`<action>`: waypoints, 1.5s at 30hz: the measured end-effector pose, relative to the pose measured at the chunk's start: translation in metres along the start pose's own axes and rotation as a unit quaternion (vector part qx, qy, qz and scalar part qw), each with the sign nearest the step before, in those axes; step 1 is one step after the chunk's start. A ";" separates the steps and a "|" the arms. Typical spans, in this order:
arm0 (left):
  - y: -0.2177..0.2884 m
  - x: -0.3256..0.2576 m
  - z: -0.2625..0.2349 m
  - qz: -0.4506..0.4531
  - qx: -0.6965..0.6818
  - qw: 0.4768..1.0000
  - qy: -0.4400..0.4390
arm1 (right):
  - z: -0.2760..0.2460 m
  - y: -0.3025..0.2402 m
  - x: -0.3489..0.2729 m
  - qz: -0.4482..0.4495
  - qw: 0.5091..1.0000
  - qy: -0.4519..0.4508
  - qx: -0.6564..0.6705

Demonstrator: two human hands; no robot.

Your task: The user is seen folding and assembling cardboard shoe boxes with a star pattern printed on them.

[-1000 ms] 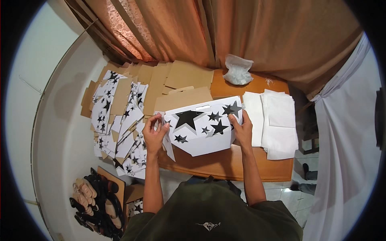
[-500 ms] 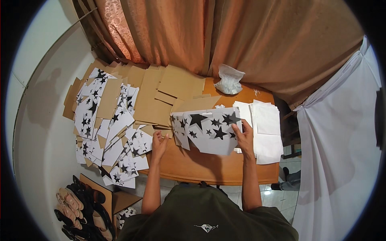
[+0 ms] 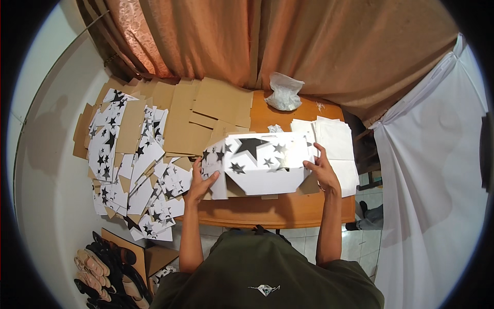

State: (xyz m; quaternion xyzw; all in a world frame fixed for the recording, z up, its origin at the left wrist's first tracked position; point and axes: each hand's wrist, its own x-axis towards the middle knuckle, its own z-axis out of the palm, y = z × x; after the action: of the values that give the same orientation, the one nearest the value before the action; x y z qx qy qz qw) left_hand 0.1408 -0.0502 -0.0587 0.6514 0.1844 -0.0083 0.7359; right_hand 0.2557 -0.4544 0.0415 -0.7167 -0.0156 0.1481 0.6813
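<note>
Between my two hands is a white cardboard box blank (image 3: 262, 177) printed with black stars, raised over the table. Creases divide it into panels, and light glares off its right part. My left hand (image 3: 201, 183) grips its left end, thumb on the front face and fingers behind. At the right end my right hand (image 3: 325, 172) is closed on the edge, thumb in front. The fingertips behind the cardboard are partly hidden. Plain brown cardboard shows just below the blank's lower edge.
Brown cardboard sheets (image 3: 180, 118) and star-printed white pieces (image 3: 139, 180) heap the left of the wooden table (image 3: 247, 213). White paper stacks (image 3: 334, 141) lie at right, and a clear plastic bag (image 3: 284, 92) behind. Shoes (image 3: 95, 273) stand lower left; curtains hang behind.
My left hand, free beside the blank before, now holds its left end. The blank has shifted slightly left, and my right hand's grip has moved at its right end.
</note>
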 end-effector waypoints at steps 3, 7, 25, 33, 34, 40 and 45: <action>-0.005 -0.005 -0.021 0.022 0.016 0.998 -0.051 | 0.003 0.003 0.000 0.072 0.990 -0.070 -0.097; 0.017 -0.025 -0.013 0.015 0.027 0.993 -0.112 | 0.011 0.025 0.012 0.099 0.989 -0.067 -0.085; 0.079 -0.069 0.026 -0.132 0.047 0.990 -0.032 | 0.019 0.044 -0.001 0.046 0.970 -0.237 0.003; 0.048 -0.053 0.015 -0.006 0.386 0.920 0.069 | 0.004 0.033 0.011 0.132 0.986 -0.046 -0.092; 0.042 -0.051 0.018 -0.014 0.469 0.878 0.094 | 0.005 0.031 0.011 0.136 0.984 -0.049 -0.105; 0.034 -0.066 0.056 0.112 0.524 0.827 0.170 | 0.007 0.080 0.013 0.015 0.959 -0.025 -0.282; 0.055 -0.090 0.040 0.119 0.410 0.883 0.196 | 0.019 0.049 -0.002 0.023 0.938 -0.018 -0.346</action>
State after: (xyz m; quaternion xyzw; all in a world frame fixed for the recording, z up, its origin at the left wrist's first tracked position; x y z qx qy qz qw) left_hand 0.0814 -0.1005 0.0220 0.9004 0.2263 0.1328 0.3471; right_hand 0.2402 -0.4397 -0.0064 -0.9055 -0.0619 0.1617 0.3875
